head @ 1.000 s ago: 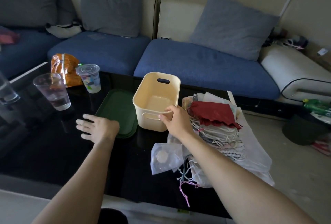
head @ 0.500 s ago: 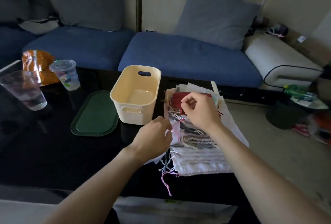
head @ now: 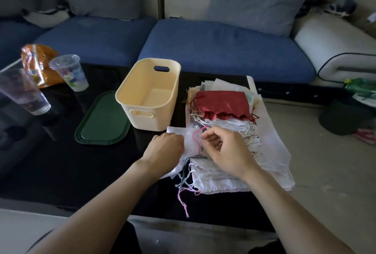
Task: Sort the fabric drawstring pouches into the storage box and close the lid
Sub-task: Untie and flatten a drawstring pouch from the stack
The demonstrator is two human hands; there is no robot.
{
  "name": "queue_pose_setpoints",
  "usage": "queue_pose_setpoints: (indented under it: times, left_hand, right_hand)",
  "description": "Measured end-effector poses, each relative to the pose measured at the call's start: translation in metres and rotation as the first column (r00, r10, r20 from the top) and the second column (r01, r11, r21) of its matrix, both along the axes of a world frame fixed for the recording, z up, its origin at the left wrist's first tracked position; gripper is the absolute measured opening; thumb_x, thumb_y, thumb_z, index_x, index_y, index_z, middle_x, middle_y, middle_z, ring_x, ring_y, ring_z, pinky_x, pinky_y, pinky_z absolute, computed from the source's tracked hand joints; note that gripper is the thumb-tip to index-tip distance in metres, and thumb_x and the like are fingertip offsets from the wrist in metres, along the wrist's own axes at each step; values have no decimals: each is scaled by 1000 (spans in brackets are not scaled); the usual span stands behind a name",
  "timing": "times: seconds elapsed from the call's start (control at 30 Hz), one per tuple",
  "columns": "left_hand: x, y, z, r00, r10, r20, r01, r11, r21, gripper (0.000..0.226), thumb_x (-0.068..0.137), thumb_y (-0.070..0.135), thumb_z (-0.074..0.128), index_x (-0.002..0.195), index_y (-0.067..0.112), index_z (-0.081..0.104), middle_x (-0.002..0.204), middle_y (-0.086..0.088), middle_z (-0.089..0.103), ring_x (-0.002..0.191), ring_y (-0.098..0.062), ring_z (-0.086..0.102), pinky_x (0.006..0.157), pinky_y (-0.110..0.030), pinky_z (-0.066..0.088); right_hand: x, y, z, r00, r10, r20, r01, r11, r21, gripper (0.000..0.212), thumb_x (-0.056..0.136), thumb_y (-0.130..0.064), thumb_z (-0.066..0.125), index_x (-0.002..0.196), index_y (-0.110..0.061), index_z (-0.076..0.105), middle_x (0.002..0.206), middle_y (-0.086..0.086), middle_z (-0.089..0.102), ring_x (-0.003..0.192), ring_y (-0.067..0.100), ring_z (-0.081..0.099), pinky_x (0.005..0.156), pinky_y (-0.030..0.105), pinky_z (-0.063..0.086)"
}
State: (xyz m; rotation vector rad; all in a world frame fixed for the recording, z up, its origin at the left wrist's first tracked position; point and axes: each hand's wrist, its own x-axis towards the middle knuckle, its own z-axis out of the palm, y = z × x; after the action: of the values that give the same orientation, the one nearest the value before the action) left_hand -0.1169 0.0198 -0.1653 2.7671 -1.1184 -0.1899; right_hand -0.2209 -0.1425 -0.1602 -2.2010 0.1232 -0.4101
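L hand (head: pixel 165 147): fingers curled, gripping left edge of a sheer white pouch (head: pixel 191 142) at near-left of the pile.
R hand (head: pixel 225 150): fingers curled over same pouch, pinching at its pink cord (head: pixel 196 137); exact fingertip contact hard to tell.
Pile (head: pixel 234 148): pouches stacked on table's right edge, mostly white/cream w/ loose cords; some hang over near side, a pink cord trailing toward near edge.
Red pouch (head: pixel 221 104): on top of pile, far end, lying flat.
Box (head: pixel 149 94): cream plastic, upright, nothing inside, mid-table, just left of pile; handle slots at both ends.
Lid (head: pixel 102 121): dark green, flat on table, touching/just beside box's left side.
Table (head: pixel 61 168): black glossy top.
Cups: clear cup (head: pixel 24 93) near left edge, tilted-looking from lens; lidded cup (head: pixel 69 72) behind it.
Snack bag (head: pixel 38 63): orange, far-left corner, behind cups.
Sofa (head: pixel 213 48): blue seats, grey cushions, beyond far edge.
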Motion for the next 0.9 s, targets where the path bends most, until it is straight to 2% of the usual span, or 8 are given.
queue_pose_setpoints:
  times: [0.1,0.17,0.3,0.4,0.57,0.73,0.8,0.9]
  left_hand:
    - [-4,3,12,982,-23,-186,-13,982,-189,14,99,19,53,95,16,66,97,2,69,92,-18,64,78,-33,49]
    - [-9,3,24,925,-80,-373,-63,932,-358,16,100,20,54,93,13,66,86,5,73,82,-10,67,74,-26,51]
    - [-18,3,35,826,-181,-534,-133,857,-497,18,96,2,51,92,11,67,68,-4,71,66,-14,70,64,-18,52]
    - [-21,4,33,783,-206,-587,-150,854,-499,12,99,15,56,98,8,66,63,0,66,58,-14,65,61,-24,54]
    - [-21,6,33,781,-204,-591,-135,868,-478,14,99,19,58,93,11,67,67,-1,68,55,-12,60,58,-22,51]
    - [-18,10,29,836,-175,-519,-55,916,-398,19,99,30,59,92,16,71,85,6,74,80,-1,67,76,-14,51]
    - [-16,12,28,866,-181,-467,8,937,-348,22,98,37,59,98,19,71,98,10,73,93,1,65,87,-16,49]
    - [-16,12,24,898,-164,-409,69,969,-237,26,98,37,58,102,16,71,104,7,73,99,-5,65,91,-26,51]
  right_hand:
    - [3,4,-6,1000,-9,-16,9,1000,14,16,93,-15,70,109,-15,72,95,-12,69,87,2,66,75,18,54]
    - [4,9,-5,1000,-5,10,5,1000,-7,24,96,-27,68,119,-21,69,102,-11,64,93,4,62,80,25,55]
    - [7,19,5,997,33,73,-43,990,134,14,98,-27,65,107,-21,74,89,-7,72,78,12,70,67,30,57]
    - [7,15,6,995,-16,96,2,990,141,8,95,-18,69,94,-18,77,78,-9,73,71,8,69,63,21,52]
    - [4,9,8,999,35,21,-40,970,241,8,91,-21,73,91,-15,79,78,-2,75,67,13,68,62,29,56]
    - [1,6,7,1000,15,-16,-9,949,315,11,92,-23,72,92,-12,77,67,-2,69,58,7,61,59,21,49]
    - [1,5,7,999,1,-38,15,918,396,14,92,-22,71,94,-8,75,62,-3,66,56,9,61,58,21,49]
    - [1,7,6,997,16,-72,19,883,470,16,91,-20,72,97,-6,74,69,5,71,62,20,69,61,28,56]
